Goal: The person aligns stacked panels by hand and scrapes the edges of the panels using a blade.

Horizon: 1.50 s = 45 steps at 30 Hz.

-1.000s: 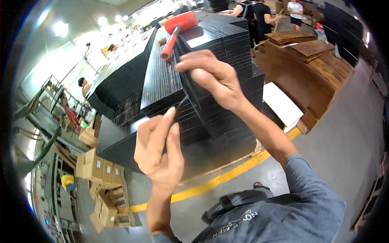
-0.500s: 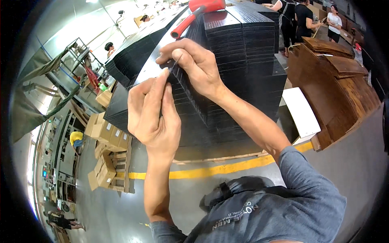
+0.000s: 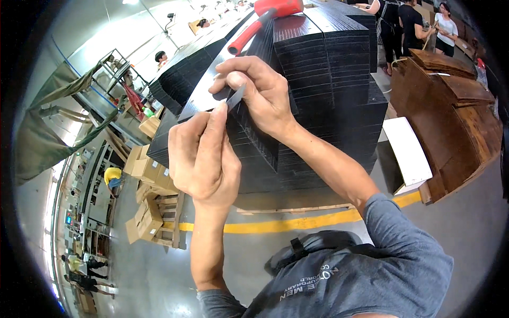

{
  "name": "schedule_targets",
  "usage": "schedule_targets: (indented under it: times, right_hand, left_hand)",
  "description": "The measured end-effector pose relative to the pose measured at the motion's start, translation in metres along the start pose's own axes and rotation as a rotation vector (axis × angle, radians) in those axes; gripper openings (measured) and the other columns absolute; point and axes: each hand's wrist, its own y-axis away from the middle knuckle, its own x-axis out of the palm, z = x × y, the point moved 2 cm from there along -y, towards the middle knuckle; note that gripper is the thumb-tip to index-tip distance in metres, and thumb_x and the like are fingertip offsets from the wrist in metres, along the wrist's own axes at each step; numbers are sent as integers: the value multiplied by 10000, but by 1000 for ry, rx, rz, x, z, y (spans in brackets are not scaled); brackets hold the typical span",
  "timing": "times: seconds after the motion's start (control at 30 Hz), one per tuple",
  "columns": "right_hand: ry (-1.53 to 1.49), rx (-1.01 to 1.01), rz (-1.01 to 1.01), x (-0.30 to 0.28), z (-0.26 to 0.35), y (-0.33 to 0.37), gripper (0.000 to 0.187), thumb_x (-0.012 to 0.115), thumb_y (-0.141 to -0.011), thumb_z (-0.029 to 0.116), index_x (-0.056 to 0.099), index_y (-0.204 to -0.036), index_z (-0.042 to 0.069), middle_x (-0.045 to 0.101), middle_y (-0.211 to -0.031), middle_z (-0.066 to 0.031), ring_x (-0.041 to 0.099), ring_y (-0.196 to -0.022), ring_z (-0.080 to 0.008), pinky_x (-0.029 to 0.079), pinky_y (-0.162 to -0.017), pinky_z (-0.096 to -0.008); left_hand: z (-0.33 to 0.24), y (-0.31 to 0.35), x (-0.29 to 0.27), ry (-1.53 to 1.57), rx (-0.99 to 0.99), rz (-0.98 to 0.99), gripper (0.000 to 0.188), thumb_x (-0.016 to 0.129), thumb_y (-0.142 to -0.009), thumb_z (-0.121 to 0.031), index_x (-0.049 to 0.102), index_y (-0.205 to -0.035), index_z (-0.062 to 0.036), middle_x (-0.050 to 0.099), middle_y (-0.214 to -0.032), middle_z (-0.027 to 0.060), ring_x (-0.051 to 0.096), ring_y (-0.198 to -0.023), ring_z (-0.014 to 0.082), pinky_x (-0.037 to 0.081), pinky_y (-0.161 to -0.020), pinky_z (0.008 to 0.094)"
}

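Observation:
Both my hands are raised over stacks of black boards [image 3: 347,66]. A small thin, dark grey flat strip [image 3: 236,97] sits between my fingertips; its exact kind does not show. My left hand [image 3: 204,156] pinches its lower end between thumb and fingers. Against the upper end presses the thumb of my right hand [image 3: 262,95], its fingers curled round and partly hiding the piece. Just beyond my hands, a red mallet [image 3: 245,38] lies on top of the boards, its handle pointing towards me.
A white box [image 3: 409,151] stands right of the stack, beside piled brown boards [image 3: 432,122]. Cardboard boxes [image 3: 146,214] rest on a pallet at the left. A yellow line [image 3: 291,221] crosses the floor in front of me. Several people are farther off on both sides.
The strip now shows its flat face; before, only a thin edge was visible between my fingers. The surroundings have shifted slightly right and down in view. Both hands keep their pinch.

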Motion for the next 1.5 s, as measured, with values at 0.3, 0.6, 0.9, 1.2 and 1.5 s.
schedule_targets:
  times: [0.3,0.6,0.9,1.2,1.5]
  right_hand:
    - [-7,15,-18,-3,1,7,260,542,-1049,230,639,-1145,8,746,-887,-79,707,-825,-144,559,-773,-274]
    - [61,13,31,-3,10,-4,244,532,-1048,192,647,-1142,-2,747,-913,-81,704,-855,-134,565,-776,-287]
    - [-2,46,19,-4,11,-9,247,539,-1044,184,648,-1152,-11,751,-912,-75,694,-871,-135,538,-820,-282]
    - [31,10,38,-6,7,-7,252,537,-1044,194,647,-1142,-10,754,-903,-76,700,-861,-141,544,-805,-285]
    - [65,-65,108,-15,-1,-1,293,511,-1053,201,639,-1212,-10,752,-941,-99,716,-867,-143,583,-789,-274]
  left_hand:
    - [0,1,-9,9,49,10,475,718,-637,167,750,-1075,-13,646,-875,84,571,-704,241,473,-622,332]
    - [-5,3,-17,8,92,256,537,649,-617,164,734,-1122,3,636,-875,114,594,-756,245,491,-688,324]
    - [-8,-3,-17,-66,175,302,533,636,-608,137,730,-1120,18,652,-919,114,600,-764,260,497,-713,348]
    - [-5,-4,-17,-105,165,289,577,646,-589,118,726,-1149,7,642,-881,102,583,-744,251,499,-679,353]
    - [-5,4,-21,-102,146,219,515,657,-636,116,745,-1125,-22,663,-875,92,589,-723,232,470,-627,318]
